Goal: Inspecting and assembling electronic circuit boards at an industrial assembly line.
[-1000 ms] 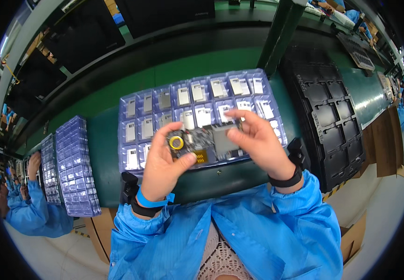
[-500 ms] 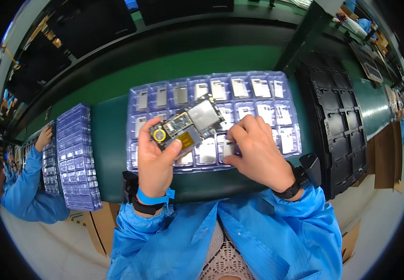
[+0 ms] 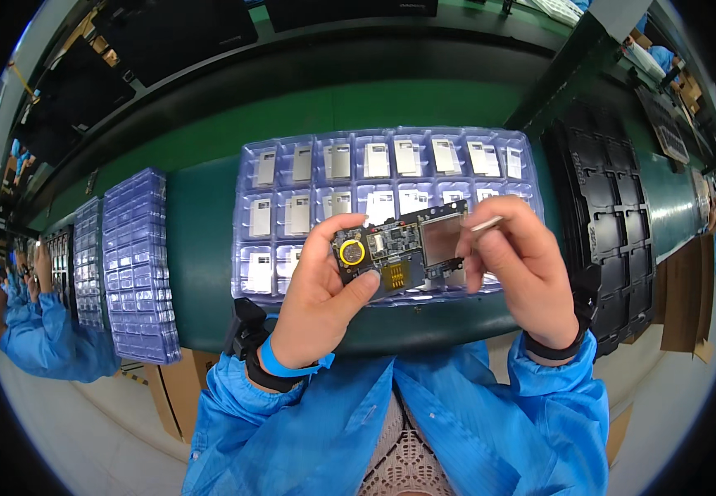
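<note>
Green desk below: left hand point(image 3: 316, 302) pinches the circuit board point(image 3: 399, 246) steady while right hand point(image 3: 516, 269) (fingers closed) brings its small metal shield point(image 3: 487, 223) squarely from 3 o'clock.

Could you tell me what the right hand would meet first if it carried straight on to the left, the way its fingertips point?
Most likely the circuit board: the right hand pinches a small silver piece just beside the board's right edge, which the left hand holds up. Depth is unclear.
</note>
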The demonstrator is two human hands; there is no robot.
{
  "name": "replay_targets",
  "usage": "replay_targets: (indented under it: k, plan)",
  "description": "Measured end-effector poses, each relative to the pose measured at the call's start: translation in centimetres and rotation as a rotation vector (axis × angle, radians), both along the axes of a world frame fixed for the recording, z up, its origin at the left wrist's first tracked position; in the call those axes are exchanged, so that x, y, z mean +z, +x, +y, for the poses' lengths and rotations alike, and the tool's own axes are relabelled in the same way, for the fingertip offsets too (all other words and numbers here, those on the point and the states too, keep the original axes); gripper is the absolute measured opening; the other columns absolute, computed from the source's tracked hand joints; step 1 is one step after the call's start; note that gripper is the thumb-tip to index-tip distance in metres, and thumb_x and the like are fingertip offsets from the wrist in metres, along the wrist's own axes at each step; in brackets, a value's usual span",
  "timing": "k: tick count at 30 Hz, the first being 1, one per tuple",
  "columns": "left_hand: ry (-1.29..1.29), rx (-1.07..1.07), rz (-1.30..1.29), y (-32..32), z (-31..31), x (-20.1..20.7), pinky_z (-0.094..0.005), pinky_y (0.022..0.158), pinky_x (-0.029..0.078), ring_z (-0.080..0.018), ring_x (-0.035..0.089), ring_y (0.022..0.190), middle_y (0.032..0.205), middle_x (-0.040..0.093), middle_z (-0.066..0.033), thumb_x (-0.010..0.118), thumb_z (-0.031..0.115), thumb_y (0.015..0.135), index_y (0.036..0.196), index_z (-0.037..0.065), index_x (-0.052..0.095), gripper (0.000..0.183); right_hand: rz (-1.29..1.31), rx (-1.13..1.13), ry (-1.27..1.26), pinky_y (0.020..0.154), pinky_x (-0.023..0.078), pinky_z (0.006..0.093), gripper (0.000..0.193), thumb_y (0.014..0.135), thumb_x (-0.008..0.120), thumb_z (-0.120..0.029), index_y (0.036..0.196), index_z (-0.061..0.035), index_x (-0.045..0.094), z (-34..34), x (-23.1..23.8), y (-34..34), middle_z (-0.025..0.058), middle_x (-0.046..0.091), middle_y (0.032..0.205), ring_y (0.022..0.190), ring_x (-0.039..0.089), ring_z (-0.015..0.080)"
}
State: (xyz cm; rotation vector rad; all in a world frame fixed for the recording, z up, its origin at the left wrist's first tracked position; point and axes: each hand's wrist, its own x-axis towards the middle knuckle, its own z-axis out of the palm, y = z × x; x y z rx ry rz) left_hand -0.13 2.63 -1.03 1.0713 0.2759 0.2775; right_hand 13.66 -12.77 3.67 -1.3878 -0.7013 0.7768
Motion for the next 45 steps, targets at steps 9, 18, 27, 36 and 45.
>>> replay_targets:
  k: [9,18,27,36,45]
  plan:
    - [0.068,-0.011,0.015,1.1,-1.4,0.4,-0.0253,0.086,0.040,-0.0121,0.047,0.102,0.110,0.047,-0.0093,0.046,-0.008,0.083,0.126,0.005,0.026,0.049,-0.177,-0.030,-0.056,0.054,0.039,0.0184,0.012,0.079,0.060,-0.002,0.089,0.0012,0.055,0.8,-2.9,0.5,0.0023,0.056,0.072,0.063,0.050,0.0049]
    - [0.106,0.018,0.041,0.9,-2.2,0.4,-0.0286,0.088,0.041,-0.0150,0.049,0.102,0.111,0.050,-0.0113,0.051,-0.004,0.082,0.126,0.006,0.027,0.050,-0.054,-0.219,-0.056,0.050,0.041,0.0159,0.014,0.077,0.063,-0.002,0.090,-0.0004,0.059,1.7,-2.8,-0.9,0.0014,0.060,0.071,0.057,0.051,0.0025]
    - [0.101,0.009,0.025,0.9,-2.4,0.5,-0.0225,0.082,0.039,-0.0095,0.046,0.098,0.110,0.047,-0.0089,0.045,-0.009,0.083,0.126,0.006,0.027,0.049,0.015,-0.234,-0.063,0.051,0.041,0.0150,0.013,0.078,0.063,-0.003,0.089,0.0006,0.058,1.9,-3.1,-1.0,0.0018,0.060,0.070,0.058,0.052,0.0020]
    - [0.078,0.007,0.025,1.2,-2.5,0.5,-0.0224,0.082,0.039,-0.0095,0.046,0.097,0.109,0.047,-0.0086,0.045,-0.008,0.083,0.125,0.005,0.027,0.048,-0.041,-0.258,-0.078,0.052,0.042,0.0152,0.011,0.078,0.063,-0.003,0.087,0.0007,0.058,1.9,-3.5,-1.0,0.0017,0.060,0.070,0.059,0.052,0.0017]
    - [0.092,-0.001,0.018,1.1,-2.5,0.2,-0.0271,0.087,0.042,-0.0139,0.048,0.102,0.111,0.048,-0.0103,0.049,-0.006,0.082,0.126,0.006,0.027,0.050,0.060,-0.238,-0.040,0.053,0.043,0.0151,0.010,0.078,0.063,-0.002,0.087,0.0014,0.058,1.7,-3.2,-0.9,0.0026,0.061,0.071,0.061,0.053,0.0023]
